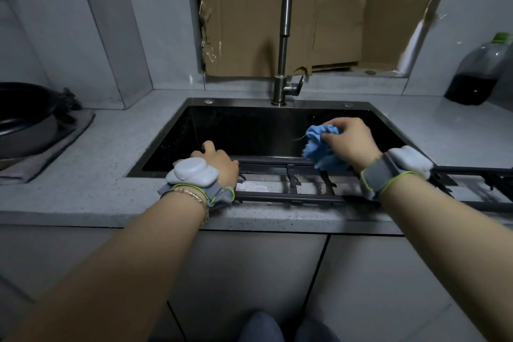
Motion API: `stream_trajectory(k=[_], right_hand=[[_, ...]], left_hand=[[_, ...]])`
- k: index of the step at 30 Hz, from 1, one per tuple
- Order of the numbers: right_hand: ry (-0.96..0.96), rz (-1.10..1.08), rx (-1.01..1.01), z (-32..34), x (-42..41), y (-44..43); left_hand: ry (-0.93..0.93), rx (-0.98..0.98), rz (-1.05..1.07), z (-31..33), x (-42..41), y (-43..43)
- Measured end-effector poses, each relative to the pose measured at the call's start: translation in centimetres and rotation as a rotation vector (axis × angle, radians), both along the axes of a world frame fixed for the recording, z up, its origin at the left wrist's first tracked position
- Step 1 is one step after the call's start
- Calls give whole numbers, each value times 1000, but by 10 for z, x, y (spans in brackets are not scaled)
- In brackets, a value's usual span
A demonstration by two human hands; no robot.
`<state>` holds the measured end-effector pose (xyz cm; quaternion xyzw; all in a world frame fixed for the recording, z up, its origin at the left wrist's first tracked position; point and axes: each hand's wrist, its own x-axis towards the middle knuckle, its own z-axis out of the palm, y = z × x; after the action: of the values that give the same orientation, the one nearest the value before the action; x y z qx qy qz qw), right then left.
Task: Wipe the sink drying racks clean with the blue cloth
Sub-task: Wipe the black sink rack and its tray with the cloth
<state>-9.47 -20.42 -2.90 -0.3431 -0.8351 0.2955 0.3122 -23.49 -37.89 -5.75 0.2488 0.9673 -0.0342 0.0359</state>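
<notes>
Clutching the blue cloth over the drying rack at the sink's 5 o'clock, the right hand needed firm strokes along each rail while the left hand gripped its 9 o'clock end.

— What's standing at the back?
— A steel faucet is rising at the middle, and brown cardboard (torn along its edges) is covering the wall opening behind it.
— And at the sides?
— A black pan is sitting on a grey cloth at the left of the counter. A green-capped bottle is holding dark liquid at the far right.
</notes>
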Motion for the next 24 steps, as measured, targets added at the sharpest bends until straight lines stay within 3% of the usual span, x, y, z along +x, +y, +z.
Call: stream_trajectory(k=[6, 11, 16, 18, 22, 24], right_hand=[[-415, 321, 42, -5, -1, -23], [-378, 275, 159, -21, -19, -34], [-514, 219, 291, -15, -4, -11], [-483, 158, 295, -15, 6, 0], [-142, -149, 176, -10, 31, 14], [-86, -180, 161, -6, 41, 14]], left_hand=[[-6, 25, 15, -1, 0, 1], [16, 31, 14, -8, -8, 3], [8, 28, 17, -12, -18, 1], [6, 34, 17, -12, -16, 2], [23, 34, 18, -11, -10, 3], [42, 1, 42, -7, -7, 4]])
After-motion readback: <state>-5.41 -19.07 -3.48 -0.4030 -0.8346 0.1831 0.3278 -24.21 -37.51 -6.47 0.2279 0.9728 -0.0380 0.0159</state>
